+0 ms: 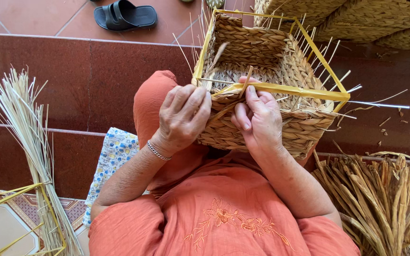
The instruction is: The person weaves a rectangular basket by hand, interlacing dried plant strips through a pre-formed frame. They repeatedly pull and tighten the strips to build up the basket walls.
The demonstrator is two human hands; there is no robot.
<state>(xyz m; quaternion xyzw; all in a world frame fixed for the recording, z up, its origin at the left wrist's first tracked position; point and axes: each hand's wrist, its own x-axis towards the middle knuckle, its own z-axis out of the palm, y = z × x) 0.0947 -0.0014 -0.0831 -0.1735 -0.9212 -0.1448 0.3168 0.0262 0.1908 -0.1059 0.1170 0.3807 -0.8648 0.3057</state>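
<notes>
A half-woven straw basket (262, 52) on a yellow metal frame (304, 91) rests on my lap, its near wall facing me. My left hand (182, 116) grips the near left corner of the basket, fingers curled over the woven wall. My right hand (258, 118) is closed on a flat straw strand (246, 85) at the top rail, pinching it against the weave. Thin pale stakes stick out around the rim. I wear an orange garment and a chain bracelet on the left wrist.
A bundle of pale reeds (27, 142) lies at the left beside an empty yellow frame (10, 223). Dried straw (385, 199) is heaped at the lower right. Finished baskets (357, 19) sit top right; a black sandal (125, 15) lies on the tiles.
</notes>
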